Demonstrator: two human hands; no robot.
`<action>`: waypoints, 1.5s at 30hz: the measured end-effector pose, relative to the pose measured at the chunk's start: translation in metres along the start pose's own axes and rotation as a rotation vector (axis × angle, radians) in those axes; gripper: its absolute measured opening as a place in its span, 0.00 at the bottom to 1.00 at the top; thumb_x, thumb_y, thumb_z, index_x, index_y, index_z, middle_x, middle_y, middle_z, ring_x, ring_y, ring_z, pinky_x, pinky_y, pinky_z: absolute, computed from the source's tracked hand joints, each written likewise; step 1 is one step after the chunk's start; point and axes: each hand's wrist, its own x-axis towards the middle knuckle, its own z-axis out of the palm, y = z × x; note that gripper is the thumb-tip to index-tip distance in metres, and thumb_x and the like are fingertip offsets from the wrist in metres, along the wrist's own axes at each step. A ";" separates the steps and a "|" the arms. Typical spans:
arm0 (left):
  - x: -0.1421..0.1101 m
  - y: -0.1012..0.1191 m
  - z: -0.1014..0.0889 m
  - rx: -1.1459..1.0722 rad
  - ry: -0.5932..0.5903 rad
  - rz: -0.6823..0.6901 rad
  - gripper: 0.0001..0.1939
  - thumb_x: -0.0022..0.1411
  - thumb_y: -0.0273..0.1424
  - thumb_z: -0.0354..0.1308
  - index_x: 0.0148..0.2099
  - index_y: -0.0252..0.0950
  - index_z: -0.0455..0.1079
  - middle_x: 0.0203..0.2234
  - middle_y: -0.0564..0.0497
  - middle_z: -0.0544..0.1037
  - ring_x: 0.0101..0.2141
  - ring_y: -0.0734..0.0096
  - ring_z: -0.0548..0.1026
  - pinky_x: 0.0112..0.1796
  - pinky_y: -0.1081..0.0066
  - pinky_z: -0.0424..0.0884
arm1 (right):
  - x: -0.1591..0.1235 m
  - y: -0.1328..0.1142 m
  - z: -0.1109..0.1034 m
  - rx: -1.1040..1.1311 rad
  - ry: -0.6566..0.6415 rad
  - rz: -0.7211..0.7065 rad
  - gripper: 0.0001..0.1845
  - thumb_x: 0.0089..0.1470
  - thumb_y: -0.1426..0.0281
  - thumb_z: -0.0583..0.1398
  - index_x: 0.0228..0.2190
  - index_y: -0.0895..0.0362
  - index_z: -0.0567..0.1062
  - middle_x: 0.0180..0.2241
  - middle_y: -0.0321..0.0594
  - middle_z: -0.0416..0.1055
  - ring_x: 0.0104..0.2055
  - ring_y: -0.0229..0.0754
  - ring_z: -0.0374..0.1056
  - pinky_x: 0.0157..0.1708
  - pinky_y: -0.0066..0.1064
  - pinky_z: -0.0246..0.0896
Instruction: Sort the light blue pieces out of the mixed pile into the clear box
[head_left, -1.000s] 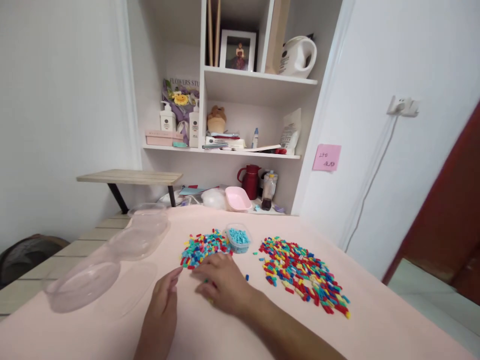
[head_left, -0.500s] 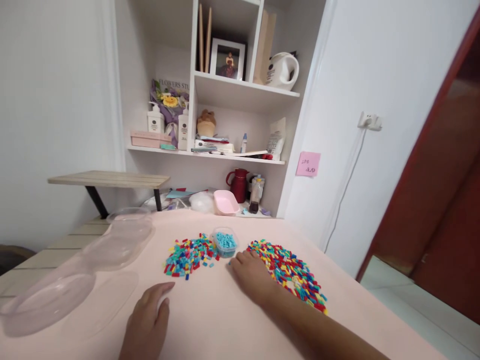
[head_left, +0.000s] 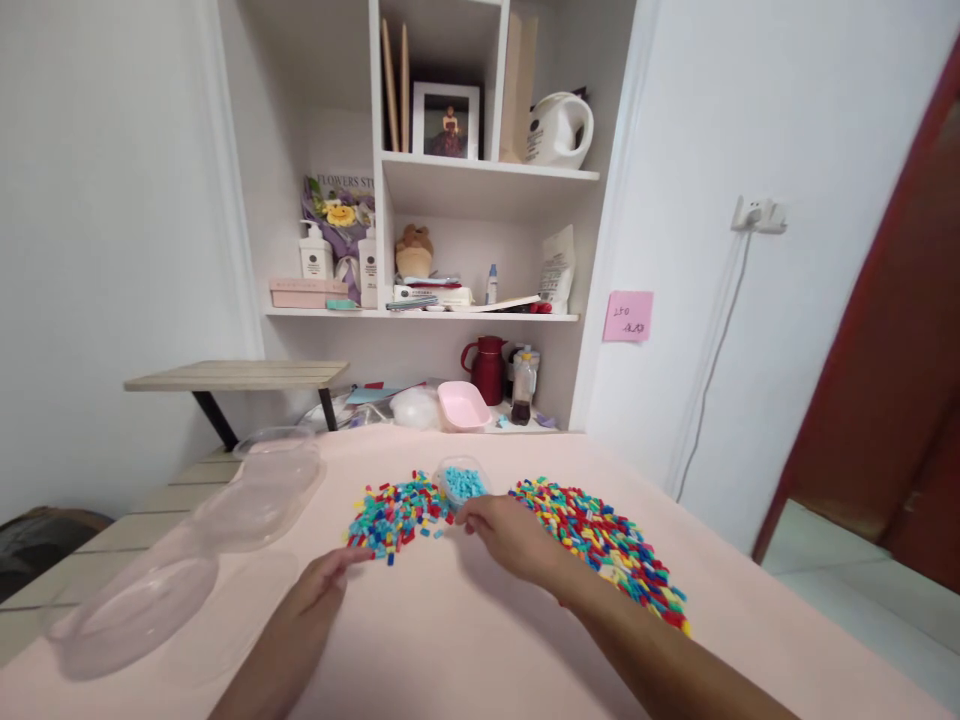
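Pieces (head_left: 600, 530) partly hidden behind right hand (head_left: 516, 540).

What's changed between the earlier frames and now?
Right hand went from left pile to right pile, then back left to the tub's front; grip unclear. Left hand drew back, then returned to left pile's near edge. Tub, pink tray unmoved.

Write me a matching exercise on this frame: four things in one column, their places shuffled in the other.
1. Left hand
2. Right hand
3. Red jug
4. Sticky note

A. On the wall
B. Just in front of the clear tub
C. Behind the pink tray
D. At the smaller pile's near edge

Pairs: 1-D, 2-B, 3-C, 4-A
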 end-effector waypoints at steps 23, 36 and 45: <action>0.038 -0.008 0.078 0.720 0.030 0.221 0.28 0.57 0.15 0.42 0.54 0.34 0.71 0.52 0.39 0.73 0.52 0.58 0.70 0.50 0.58 0.68 | 0.021 -0.028 0.077 -0.181 0.059 -0.062 0.21 0.54 0.75 0.55 0.50 0.51 0.70 0.48 0.47 0.68 0.47 0.51 0.67 0.39 0.36 0.63; 0.049 -0.023 0.081 0.318 0.100 0.315 0.25 0.56 0.15 0.42 0.47 0.36 0.76 0.45 0.44 0.76 0.46 0.66 0.74 0.50 0.62 0.70 | 0.020 0.004 0.056 0.074 0.035 -0.057 0.18 0.57 0.74 0.51 0.41 0.50 0.78 0.44 0.38 0.75 0.46 0.42 0.70 0.44 0.30 0.59; 0.044 -0.017 0.081 0.730 -0.051 0.335 0.30 0.55 0.12 0.43 0.51 0.40 0.75 0.43 0.42 0.74 0.44 0.61 0.73 0.48 0.60 0.69 | 0.017 0.005 0.049 0.029 -0.006 -0.126 0.19 0.55 0.73 0.54 0.43 0.47 0.78 0.42 0.38 0.75 0.42 0.42 0.70 0.38 0.28 0.59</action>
